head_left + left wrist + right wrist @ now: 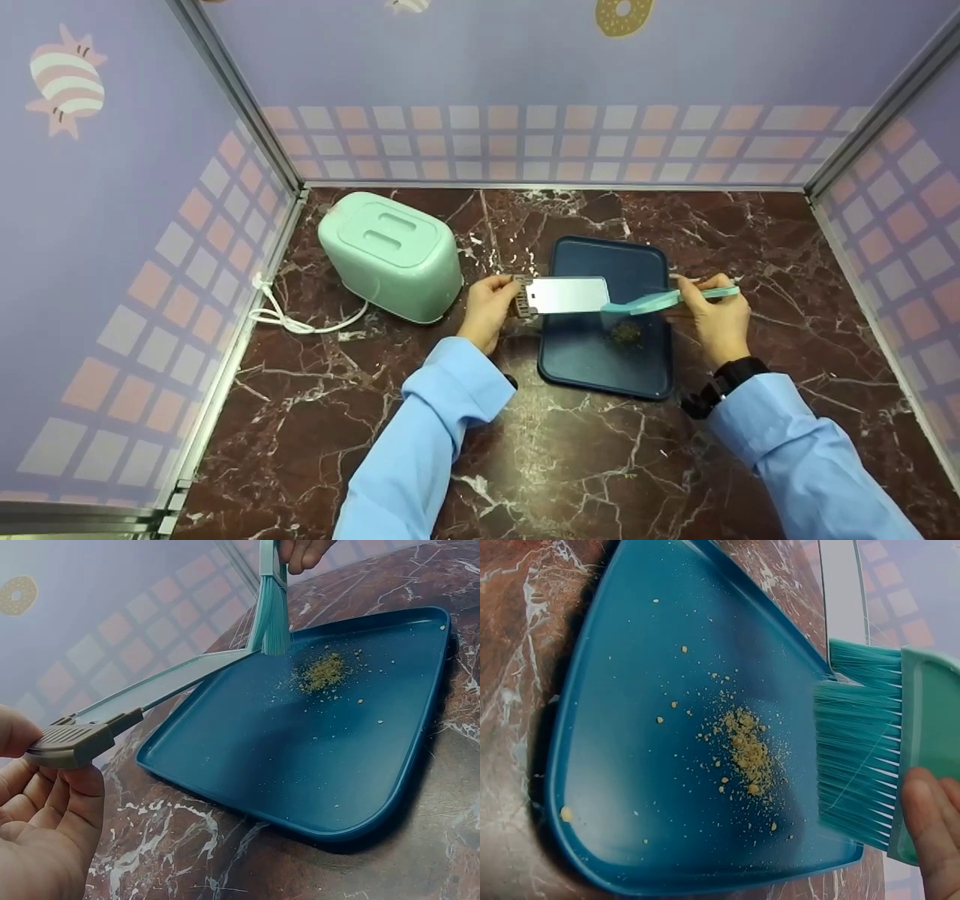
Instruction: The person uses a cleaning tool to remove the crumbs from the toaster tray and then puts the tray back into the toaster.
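My left hand (487,309) pinches the ridged brown end of a toaster crumb tray (568,295), a thin, flat, pale metal plate held out over a dark blue tray (570,352). In my right hand (720,315) is a mint green brush (649,302); its teal bristles (859,750) touch the far end of the crumb tray. The bristles hang over the blue tray in the left wrist view. Below them, a small heap of yellowish-brown crumbs (324,673) lies on the blue tray, with loose bits scattered round it.
A mint green toaster (394,255) stands to the left, its white cord (300,326) looped toward the left wall. White bits (499,255) lie on the dark red marbled table (525,465) beside it. Patterned walls (525,67) enclose the back and sides.
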Demonstrator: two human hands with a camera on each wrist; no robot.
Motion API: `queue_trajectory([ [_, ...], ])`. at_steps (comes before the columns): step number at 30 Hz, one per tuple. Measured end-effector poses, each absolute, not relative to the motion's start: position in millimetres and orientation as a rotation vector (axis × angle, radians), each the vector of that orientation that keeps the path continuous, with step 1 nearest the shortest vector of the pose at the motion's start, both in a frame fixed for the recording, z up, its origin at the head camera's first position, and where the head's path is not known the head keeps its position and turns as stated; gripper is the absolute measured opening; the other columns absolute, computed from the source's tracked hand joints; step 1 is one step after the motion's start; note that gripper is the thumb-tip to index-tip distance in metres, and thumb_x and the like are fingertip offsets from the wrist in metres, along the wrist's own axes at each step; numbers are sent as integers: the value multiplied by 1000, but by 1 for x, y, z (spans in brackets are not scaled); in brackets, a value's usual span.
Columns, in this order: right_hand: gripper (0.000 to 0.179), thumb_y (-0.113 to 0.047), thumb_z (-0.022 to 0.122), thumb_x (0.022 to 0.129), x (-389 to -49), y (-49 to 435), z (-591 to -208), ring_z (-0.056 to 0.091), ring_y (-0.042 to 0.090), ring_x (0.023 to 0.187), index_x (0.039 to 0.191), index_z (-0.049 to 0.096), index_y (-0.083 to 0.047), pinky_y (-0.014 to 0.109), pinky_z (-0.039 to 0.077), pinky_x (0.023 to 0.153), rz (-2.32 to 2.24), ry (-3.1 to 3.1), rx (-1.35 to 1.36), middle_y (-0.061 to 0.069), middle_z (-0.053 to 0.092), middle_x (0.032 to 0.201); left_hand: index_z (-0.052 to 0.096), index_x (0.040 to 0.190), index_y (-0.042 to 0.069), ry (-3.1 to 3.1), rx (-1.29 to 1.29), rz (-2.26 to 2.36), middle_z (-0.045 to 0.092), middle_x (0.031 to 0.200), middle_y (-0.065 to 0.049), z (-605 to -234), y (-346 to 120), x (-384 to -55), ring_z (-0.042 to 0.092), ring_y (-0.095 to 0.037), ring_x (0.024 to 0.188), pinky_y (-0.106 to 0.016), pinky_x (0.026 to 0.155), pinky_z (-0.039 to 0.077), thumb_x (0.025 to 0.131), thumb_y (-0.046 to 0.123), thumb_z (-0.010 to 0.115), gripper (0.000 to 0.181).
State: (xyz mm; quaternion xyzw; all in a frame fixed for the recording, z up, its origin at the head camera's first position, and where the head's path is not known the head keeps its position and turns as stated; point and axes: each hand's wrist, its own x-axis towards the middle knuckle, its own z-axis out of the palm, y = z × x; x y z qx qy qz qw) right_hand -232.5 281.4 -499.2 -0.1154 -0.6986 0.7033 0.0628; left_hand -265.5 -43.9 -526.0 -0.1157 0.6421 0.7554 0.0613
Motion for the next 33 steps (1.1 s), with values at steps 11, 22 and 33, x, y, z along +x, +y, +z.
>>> queue_trajectory([
  [11,31,-19,74,95,-231,288,-501,75,23,66,91,52,2,37,61,61,2124,-2049,-376,7,76,78,62,128,-10,1929,-320,2278,69,102,-14,-524,-40,-266,66,-15,79,-29,70,58,101,7,60,32],
  [22,25,-21,77,93,-232,299,-495,74,11,69,95,59,-4,26,61,65,2018,-2040,-440,1,73,83,67,121,-8,1924,-316,2284,68,96,-11,-523,-36,-266,65,-14,74,-28,67,57,101,6,60,26],
  [33,25,-18,77,93,-242,306,-489,70,12,81,107,62,-3,21,59,72,2047,-1952,-400,7,65,95,67,122,-8,1939,-322,2273,68,98,-10,-526,-31,-265,63,-14,78,-25,67,55,100,7,61,27],
])
